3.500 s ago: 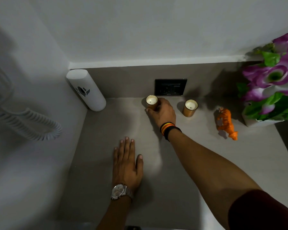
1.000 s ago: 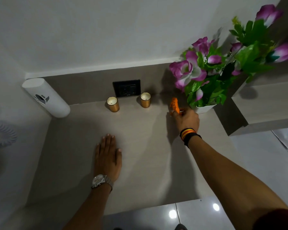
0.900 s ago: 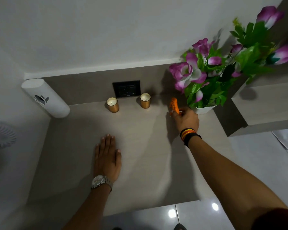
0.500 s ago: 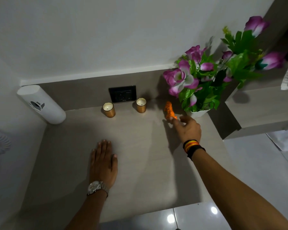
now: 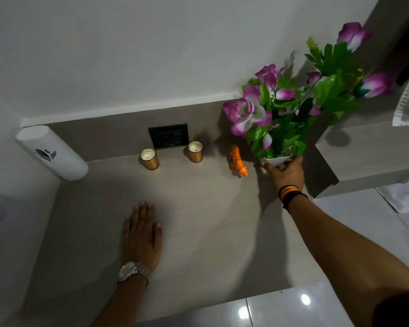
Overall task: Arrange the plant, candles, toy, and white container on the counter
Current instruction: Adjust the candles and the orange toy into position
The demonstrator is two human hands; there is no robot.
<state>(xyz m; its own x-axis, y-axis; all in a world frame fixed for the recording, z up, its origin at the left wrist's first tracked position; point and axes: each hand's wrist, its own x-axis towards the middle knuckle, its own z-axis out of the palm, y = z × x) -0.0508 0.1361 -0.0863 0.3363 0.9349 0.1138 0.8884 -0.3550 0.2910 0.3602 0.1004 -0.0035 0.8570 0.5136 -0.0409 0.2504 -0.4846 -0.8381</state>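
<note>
Right hand (image 5: 285, 172) wrapped around plant pot (image 5: 278, 159); left hand (image 5: 142, 234) flat, empty, on counter (image 5: 210, 208)

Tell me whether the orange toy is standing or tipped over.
Standing: the orange toy is on its legs on the counter, untouched, beside the plant.

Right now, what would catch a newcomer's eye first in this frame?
The plant, purple blooms and green leaves, at the counter's back right, with the right hand at its white pot. Beside it stands an orange toy, then two gold candles under a black wall socket.
</note>
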